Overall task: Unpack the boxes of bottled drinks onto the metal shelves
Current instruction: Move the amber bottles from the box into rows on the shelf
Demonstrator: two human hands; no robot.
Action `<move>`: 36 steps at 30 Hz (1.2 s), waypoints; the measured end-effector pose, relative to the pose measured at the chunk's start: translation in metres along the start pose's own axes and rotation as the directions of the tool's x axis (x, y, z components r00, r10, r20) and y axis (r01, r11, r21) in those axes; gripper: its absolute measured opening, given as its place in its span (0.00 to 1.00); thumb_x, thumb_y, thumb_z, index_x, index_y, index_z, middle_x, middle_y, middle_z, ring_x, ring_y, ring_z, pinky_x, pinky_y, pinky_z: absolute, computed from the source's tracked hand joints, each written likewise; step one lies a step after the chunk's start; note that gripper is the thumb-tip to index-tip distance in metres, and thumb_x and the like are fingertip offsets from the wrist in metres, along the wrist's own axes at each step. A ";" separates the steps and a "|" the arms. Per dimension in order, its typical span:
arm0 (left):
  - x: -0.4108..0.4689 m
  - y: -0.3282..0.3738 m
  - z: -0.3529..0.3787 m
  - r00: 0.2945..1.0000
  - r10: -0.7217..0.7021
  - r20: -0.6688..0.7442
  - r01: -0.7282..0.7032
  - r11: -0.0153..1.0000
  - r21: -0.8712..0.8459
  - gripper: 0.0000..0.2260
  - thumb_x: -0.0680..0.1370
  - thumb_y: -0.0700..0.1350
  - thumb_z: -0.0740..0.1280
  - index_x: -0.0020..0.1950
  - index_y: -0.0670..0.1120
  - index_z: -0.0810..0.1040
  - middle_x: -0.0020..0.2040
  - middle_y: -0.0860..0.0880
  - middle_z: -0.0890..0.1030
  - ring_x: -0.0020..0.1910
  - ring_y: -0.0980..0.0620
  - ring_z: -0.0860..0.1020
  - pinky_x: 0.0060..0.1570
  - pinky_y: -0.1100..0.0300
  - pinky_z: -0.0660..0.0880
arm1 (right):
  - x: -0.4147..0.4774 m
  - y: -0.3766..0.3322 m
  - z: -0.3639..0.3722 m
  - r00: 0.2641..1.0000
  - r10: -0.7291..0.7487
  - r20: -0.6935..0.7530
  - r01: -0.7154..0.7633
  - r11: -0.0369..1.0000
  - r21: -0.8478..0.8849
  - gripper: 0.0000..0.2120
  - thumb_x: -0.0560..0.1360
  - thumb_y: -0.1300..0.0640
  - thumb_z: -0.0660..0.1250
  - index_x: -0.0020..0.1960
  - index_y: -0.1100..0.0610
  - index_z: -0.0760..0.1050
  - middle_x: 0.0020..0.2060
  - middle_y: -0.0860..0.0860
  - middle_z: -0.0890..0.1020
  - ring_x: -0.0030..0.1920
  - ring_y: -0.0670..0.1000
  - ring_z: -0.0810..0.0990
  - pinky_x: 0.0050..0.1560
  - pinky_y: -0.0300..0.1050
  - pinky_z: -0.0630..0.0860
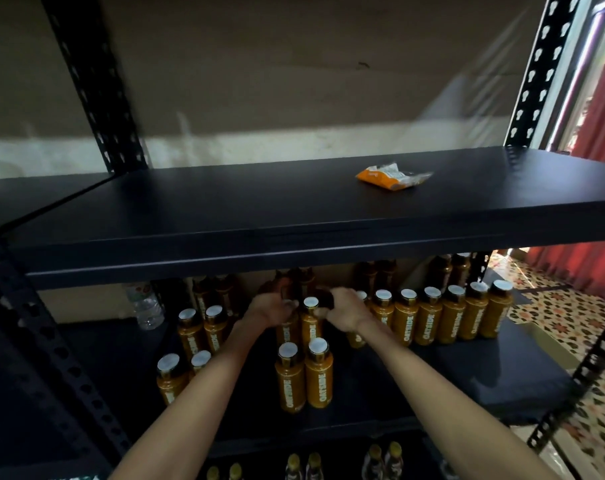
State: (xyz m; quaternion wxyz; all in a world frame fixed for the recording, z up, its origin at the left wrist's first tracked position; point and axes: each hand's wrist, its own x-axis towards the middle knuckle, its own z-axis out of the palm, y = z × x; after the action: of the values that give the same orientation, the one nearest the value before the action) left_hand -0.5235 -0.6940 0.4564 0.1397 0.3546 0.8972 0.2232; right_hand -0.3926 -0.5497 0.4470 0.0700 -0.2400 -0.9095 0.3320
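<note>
Both hands were shoved in under the top shelf (225,209) onto the middle shelf (450,368) - the left hand (271,308) had its fingers curled round a brown bottle (290,289) and the right hand (346,308) was wrapped over the top of a dark bottle (327,300), though it was pretty blurry back there. Forearms stretched straight forward, wrists close together, with one white-capped orange bottle (310,320) standing right between the two hands. More orange bottles (429,317) lined the same shelf to the right - an orange packet (393,176) lay up top and a clear water bottle (148,306) stood at the back left.
</note>
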 end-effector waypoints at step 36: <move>-0.055 0.149 0.129 0.974 0.088 -0.210 -0.124 0.979 -0.163 0.16 0.74 0.48 0.75 0.61 0.52 0.78 0.54 0.54 0.82 0.59 0.52 0.77 0.57 0.57 0.76 | -0.087 0.177 -0.084 0.988 -0.123 -0.098 0.142 0.968 0.208 0.21 0.73 0.48 0.76 0.65 0.43 0.78 0.58 0.41 0.81 0.55 0.43 0.78 0.51 0.35 0.72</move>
State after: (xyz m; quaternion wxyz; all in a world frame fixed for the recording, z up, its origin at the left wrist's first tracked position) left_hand -0.3467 -0.5971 0.4249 0.0664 0.3639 0.8634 0.3430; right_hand -0.2236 -0.4266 0.4015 0.1558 -0.1835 -0.8786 0.4124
